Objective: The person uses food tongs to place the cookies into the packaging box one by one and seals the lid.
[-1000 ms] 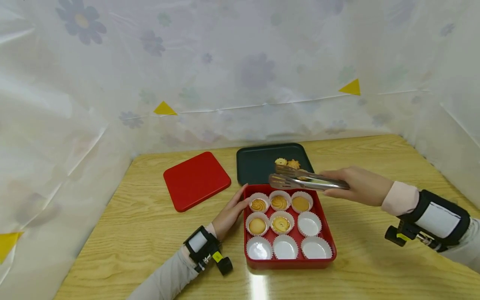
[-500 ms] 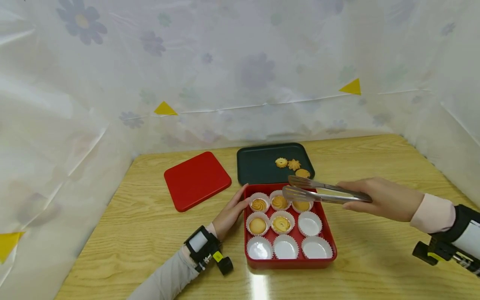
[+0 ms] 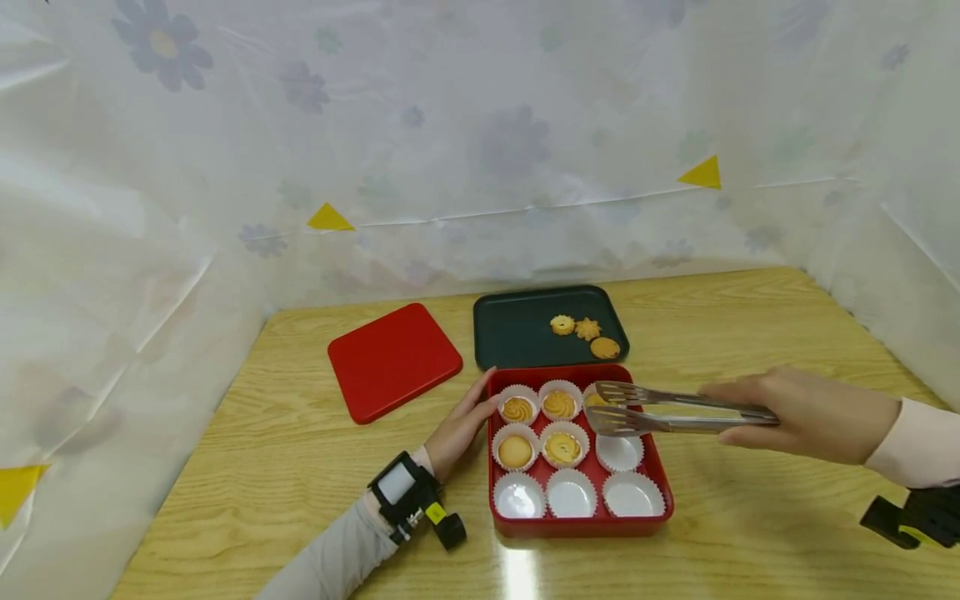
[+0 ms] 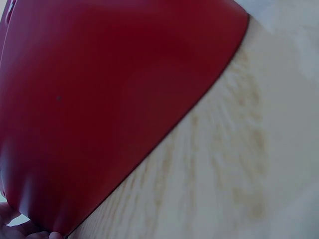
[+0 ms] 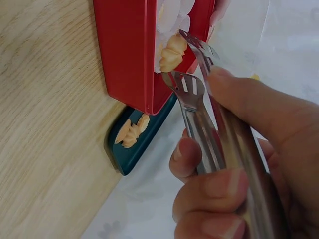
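Slotted steel tongs (image 3: 686, 424), tips apart over the right side of a red box (image 3: 577, 527), one biscuit (image 3: 595, 399) partly hidden beneath, right hand (image 3: 806, 412) level, its grip clasped round the tongs, forearm mostly cut off, left hand (image 3: 456, 429) against the box's left wall, grip unclenched, fingers extended.

Soft, even light fills the head view; white glare streaks the near table (image 3: 519, 573). The tongs (image 5: 238, 144) glint in the right wrist view. The left wrist view is dim, the red box (image 4: 109, 94) softly blurred.
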`<state>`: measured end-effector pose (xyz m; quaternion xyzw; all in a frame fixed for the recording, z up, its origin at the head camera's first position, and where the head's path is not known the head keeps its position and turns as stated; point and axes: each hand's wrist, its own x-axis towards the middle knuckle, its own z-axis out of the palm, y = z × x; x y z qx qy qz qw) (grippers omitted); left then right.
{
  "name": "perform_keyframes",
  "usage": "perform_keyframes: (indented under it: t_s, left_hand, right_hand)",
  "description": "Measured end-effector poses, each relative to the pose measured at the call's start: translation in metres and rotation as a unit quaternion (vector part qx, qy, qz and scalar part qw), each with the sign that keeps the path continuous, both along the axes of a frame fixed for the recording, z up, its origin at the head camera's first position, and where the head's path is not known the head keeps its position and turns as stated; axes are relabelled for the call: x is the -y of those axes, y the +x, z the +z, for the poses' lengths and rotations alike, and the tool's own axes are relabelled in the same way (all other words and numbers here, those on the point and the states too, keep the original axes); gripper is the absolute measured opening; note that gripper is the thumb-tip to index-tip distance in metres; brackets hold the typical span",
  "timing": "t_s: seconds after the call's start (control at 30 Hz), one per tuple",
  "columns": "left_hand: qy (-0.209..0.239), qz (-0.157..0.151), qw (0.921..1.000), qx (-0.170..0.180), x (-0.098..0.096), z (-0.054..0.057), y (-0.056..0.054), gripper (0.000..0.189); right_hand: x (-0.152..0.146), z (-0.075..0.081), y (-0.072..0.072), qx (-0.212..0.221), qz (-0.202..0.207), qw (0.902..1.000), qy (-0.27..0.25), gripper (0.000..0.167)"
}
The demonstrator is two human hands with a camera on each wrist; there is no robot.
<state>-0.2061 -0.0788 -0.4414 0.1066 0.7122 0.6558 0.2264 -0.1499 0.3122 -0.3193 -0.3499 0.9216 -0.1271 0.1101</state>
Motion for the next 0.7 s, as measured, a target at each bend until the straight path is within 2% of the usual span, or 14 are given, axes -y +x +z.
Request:
perform_keyframes:
  t_s: [0.2,0.43,0.6,0.7]
  left_hand:
    - [-0.001,0.001,1.0000,0.001,0.000,0.001,0.000,0.062]
    - [0.002,-0.002,1.0000,0.000,0.001,0.000,0.000,0.062]
    - [0.002,-0.004,1.0000,-0.005,0.000,-0.001,-0.001,0.062]
    - [0.003,-0.003,0.9999,-0.010,0.001,-0.001,-0.001,0.062]
  right_hand:
    - [0.000,0.002,-0.001,0.001,0.017,0.9986,0.050,0.058]
    - [0.007,0.009,-0.002,-0.012,0.036,0.9972,0.064,0.050]
    - [0.015,0.017,-0.002,-0.010,0.008,0.9943,0.105,0.051]
    - [0.020,0.021,-0.004,0.006,-0.001,0.9927,0.121,0.051]
